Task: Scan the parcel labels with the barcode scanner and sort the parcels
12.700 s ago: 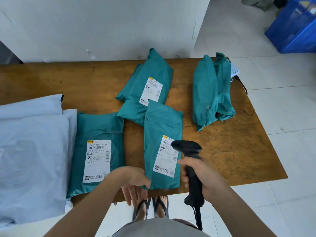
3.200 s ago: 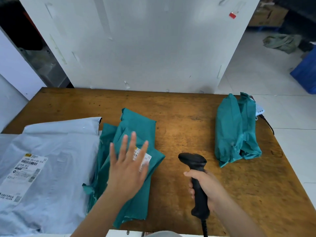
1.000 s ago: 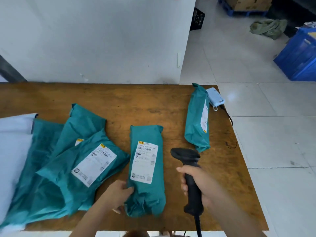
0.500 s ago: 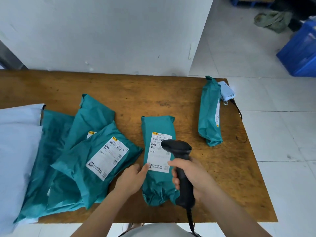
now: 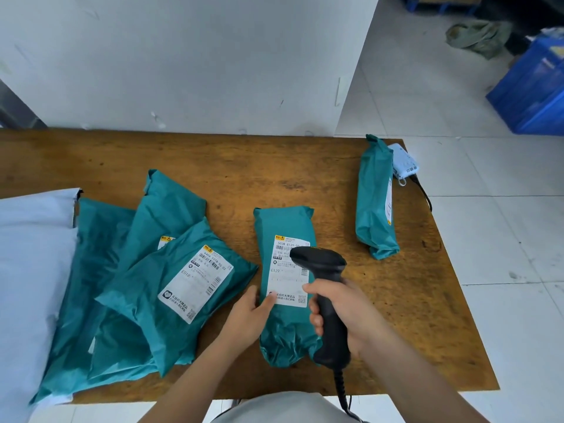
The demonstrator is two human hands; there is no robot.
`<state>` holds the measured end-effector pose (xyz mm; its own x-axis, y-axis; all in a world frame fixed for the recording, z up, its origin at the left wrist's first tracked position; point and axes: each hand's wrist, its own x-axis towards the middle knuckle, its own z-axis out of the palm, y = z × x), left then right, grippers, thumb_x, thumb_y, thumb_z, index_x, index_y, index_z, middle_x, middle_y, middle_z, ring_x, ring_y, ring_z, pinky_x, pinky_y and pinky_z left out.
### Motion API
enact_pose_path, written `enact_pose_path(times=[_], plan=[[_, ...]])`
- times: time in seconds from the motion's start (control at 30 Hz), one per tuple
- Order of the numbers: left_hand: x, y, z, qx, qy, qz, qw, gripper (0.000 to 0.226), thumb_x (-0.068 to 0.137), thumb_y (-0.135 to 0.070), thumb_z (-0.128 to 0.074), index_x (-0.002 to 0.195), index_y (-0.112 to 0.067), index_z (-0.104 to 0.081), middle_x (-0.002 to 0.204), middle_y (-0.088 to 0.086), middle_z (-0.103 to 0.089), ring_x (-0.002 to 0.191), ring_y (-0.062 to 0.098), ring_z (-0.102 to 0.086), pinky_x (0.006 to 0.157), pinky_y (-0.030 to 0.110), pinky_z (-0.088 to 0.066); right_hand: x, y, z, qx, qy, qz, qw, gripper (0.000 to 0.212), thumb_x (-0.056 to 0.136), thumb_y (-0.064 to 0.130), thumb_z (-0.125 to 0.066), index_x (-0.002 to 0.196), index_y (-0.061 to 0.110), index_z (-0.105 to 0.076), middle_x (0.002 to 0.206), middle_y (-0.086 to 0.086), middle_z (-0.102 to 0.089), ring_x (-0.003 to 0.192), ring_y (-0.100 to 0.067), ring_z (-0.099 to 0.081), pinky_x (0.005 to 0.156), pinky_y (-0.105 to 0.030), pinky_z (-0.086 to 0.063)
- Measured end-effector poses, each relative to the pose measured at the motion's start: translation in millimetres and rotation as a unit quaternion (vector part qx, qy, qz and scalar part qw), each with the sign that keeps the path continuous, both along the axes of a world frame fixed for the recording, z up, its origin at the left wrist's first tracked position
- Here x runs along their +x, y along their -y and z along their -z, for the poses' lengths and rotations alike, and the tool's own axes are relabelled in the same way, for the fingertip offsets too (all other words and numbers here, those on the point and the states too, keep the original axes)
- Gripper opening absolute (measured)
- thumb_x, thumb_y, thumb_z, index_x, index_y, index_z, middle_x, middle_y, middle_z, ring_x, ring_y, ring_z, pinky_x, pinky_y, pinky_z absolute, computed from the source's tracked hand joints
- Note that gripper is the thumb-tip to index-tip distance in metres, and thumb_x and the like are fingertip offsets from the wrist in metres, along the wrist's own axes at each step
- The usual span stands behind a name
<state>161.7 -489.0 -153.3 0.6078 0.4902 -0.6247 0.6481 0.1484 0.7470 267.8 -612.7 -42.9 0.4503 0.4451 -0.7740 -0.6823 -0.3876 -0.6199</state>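
Note:
A teal parcel (image 5: pixel 283 227) lies lengthwise in the middle of the wooden table (image 5: pixel 244 166), its white label (image 5: pixel 287 279) facing up. My left hand (image 5: pixel 248 312) holds the parcel's left edge, thumb pressed on the label's lower corner. My right hand (image 5: pixel 345 309) grips the handle of the black barcode scanner (image 5: pixel 320 264), whose head hovers over the label's right side. To the left lies a pile of teal parcels (image 5: pixel 146 285), the top one showing its label. One more teal parcel (image 5: pixel 375 199) lies on its side at the right.
A pale blue-grey mailer (image 5: pixel 27 270) covers the table's left end. A light blue power bank (image 5: pixel 406 163) with a black cable sits at the far right corner. A white wall stands behind the table. A blue crate (image 5: pixel 534 87) stands on the tiled floor.
Over the last second my right hand brought the scanner left over the middle parcel's label. My left hand slid from the parcel's lower end up to its label corner.

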Motion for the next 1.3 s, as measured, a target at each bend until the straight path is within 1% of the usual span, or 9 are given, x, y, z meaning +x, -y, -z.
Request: enact_pose_path(times=[0.37, 0.47, 0.57, 0.67, 0.77, 0.9, 1.03, 1.13, 1.3], plan=[[17.6, 3.7, -10.9, 0.179, -0.033, 0.019, 0.983, 0.032, 0.091, -0.037, -0.056, 0.111, -0.014, -0.047, 0.116, 0.003, -0.053, 0.098, 0.017, -0.056, 0.085, 0.035, -0.051, 7.9, 13.3, 0.1, 0.003, 0.017, 0.03, 0.999, 0.015, 0.083, 0.011, -0.066, 0.076, 0.006, -0.053, 0.049, -0.008, -0.051, 0.039, -0.017, -0.042, 0.041, -0.024, -0.036], [16.7, -15.8, -27.4, 0.427, -0.039, -0.005, 0.903, 0.046, 0.086, -0.035, -0.062, 0.121, -0.008, -0.048, 0.127, 0.014, -0.047, 0.115, 0.031, -0.049, 0.096, 0.043, -0.042, 12.8, 20.4, -2.5, 0.003, 0.013, 0.05, 0.999, 0.016, 0.083, 0.011, -0.067, 0.078, 0.005, -0.053, 0.05, -0.008, -0.051, 0.039, -0.018, -0.043, 0.04, -0.024, -0.037], [7.5, -57.2, -34.8, 0.548, -0.202, 0.06, 0.81, 0.06, 0.086, -0.031, -0.059, 0.137, -0.008, -0.037, 0.146, 0.025, -0.031, 0.139, 0.04, -0.025, 0.111, 0.058, -0.02, 17.0, 23.5, -3.9, -0.002, 0.015, 0.06, 0.998, 0.02, 0.082, 0.012, -0.068, 0.071, 0.005, -0.053, 0.049, -0.008, -0.051, 0.04, -0.018, -0.043, 0.04, -0.024, -0.037], [-8.4, -92.0, -38.5, 0.496, -0.348, 0.129, 0.785, 0.08, 0.089, -0.048, -0.052, 0.146, -0.008, -0.014, 0.15, 0.022, -0.023, 0.14, 0.036, -0.023, 0.112, 0.058, -0.017, 18.9, 22.0, -5.0, 0.004, 0.017, 0.052, 0.998, 0.018, 0.083, 0.012, -0.067, 0.074, 0.005, -0.053, 0.05, -0.008, -0.051, 0.04, -0.018, -0.043, 0.041, -0.025, -0.037], [-10.5, -110.3, -37.9, 0.431, -0.365, 0.107, 0.818, 0.094, 0.075, -0.065, -0.061, 0.14, -0.004, -0.03, 0.138, 0.015, -0.045, 0.127, 0.032, -0.043, 0.103, 0.048, -0.033, 19.8, 17.1, -5.4, 0.014, 0.016, 0.039, 0.999, 0.016, 0.083, 0.013, -0.066, 0.083, 0.005, -0.052, 0.05, -0.007, -0.05, 0.039, -0.017, -0.043, 0.041, -0.025, -0.036], [-9.7, -125.1, -35.0, 0.306, -0.335, 0.06, 0.889, 0.047, 0.066, -0.061, -0.073, 0.077, -0.023, -0.048, 0.098, 0.005, -0.063, 0.099, 0.027, -0.058, 0.089, 0.038, -0.045, 21.8, 13.9, -6.3, 0.022, 0.024, 0.02, 0.999, 0.016, 0.083, 0.014, -0.066, 0.08, 0.005, -0.053, 0.047, -0.006, -0.049, 0.038, -0.016, -0.042, 0.041, -0.025, -0.036], [-8.1, -130.1, -44.0, 0.272, -0.192, 0.003, 0.943, 0.031, 0.083, -0.019, -0.067, 0.062, -0.01, -0.047, 0.063, 0.005, -0.052, 0.059, 0.02, -0.049, 0.054, 0.028, -0.037, 23.8, 17.3, -6.6, 0.027, 0.036, 0.028, 0.999, 0.013, 0.083, 0.011, -0.066, 0.085, 0.005, -0.055, 0.049, -0.007, -0.05, 0.038, -0.016, -0.043, 0.042, -0.025, -0.036], [-6.2, -117.3, -74.5, 0.107, -0.039, -0.096, 0.989, 0.01, 0.093, -0.007, -0.055, 0.086, -0.002, -0.061, 0.08, 0.011, -0.066, 0.069, 0.024, -0.061, 0.061, 0.031, -0.048, 26.5, 23.3, -5.9, 0.028, 0.033, 0.048, 0.998, 0.014, 0.083, 0.011, -0.066, 0.087, 0.005, -0.054, 0.051, -0.008, -0.051, 0.039, -0.017, -0.043, 0.042, -0.025, -0.036], [-5.2, -103.7, -112.3, -0.064, 0.114, -0.202, 0.971, 0.009, 0.092, -0.017, -0.059, 0.093, -0.009, -0.061, 0.081, 0.01, -0.074, 0.064, 0.02, -0.07, 0.058, 0.031, -0.055, 28.9, 32.6, -6.2, 0.018, 0.022, 0.058, 0.998, 0.017, 0.084, 0.012, -0.066, 0.078, 0.005, -0.052, 0.052, -0.008, -0.05, 0.038, -0.017, -0.043, 0.039, -0.023, -0.036]])
